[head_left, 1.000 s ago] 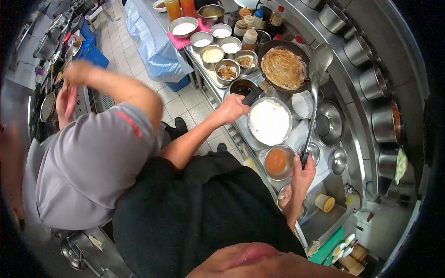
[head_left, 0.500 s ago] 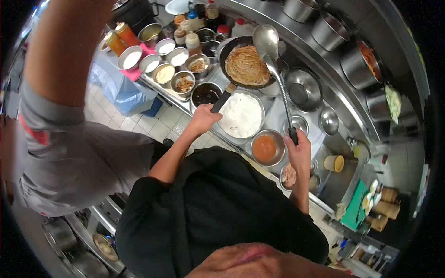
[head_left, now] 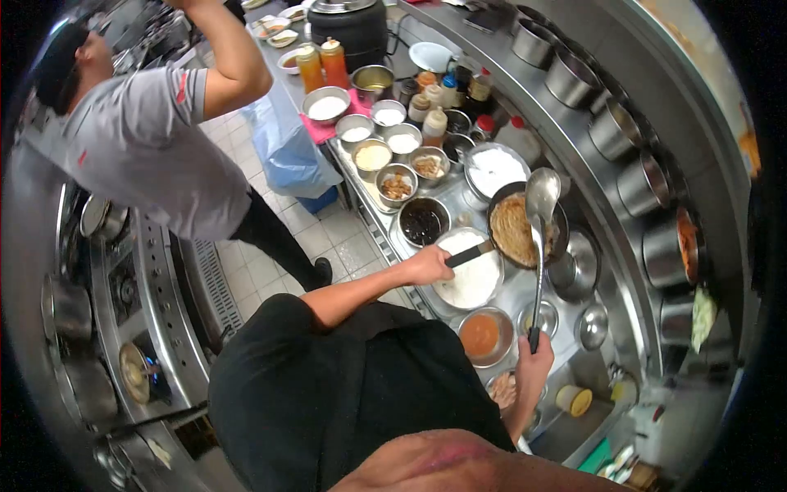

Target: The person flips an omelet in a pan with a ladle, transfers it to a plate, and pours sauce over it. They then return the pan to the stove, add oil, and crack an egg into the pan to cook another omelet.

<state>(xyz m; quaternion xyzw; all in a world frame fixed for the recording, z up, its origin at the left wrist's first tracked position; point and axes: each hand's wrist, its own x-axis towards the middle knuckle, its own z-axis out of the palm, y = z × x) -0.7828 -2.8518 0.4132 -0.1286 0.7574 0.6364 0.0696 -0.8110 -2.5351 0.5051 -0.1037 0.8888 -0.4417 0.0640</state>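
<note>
My left hand point(head_left: 429, 266) is closed round the black handle of a frying pan point(head_left: 561, 238), held over the counter. In the pan lies a browned, flat pancake point(head_left: 511, 220). My right hand point(head_left: 534, 366) grips the black handle of a long metal ladle point(head_left: 539, 246), whose bowl overlaps the pan's far edge in this view. Under the pan handle stands a wide bowl of white powder point(head_left: 469, 283). Nearer to me is a bowl of orange sauce point(head_left: 485, 337). A bowl of dark sauce point(head_left: 424, 221) sits left of the powder.
A person in a grey shirt point(head_left: 156, 148) stands at my left with one arm raised. Small ingredient bowls point(head_left: 373, 156) and squeeze bottles point(head_left: 434, 127) crowd the counter's far left. Steel pots point(head_left: 639, 184) line the shelf at right. A lit stove burner point(head_left: 152, 369) is behind me at left.
My view has swung left, so the counter appears further right. The pan now tilts, with the pancake toward its left side. The person in grey stands further away, arm still raised.
</note>
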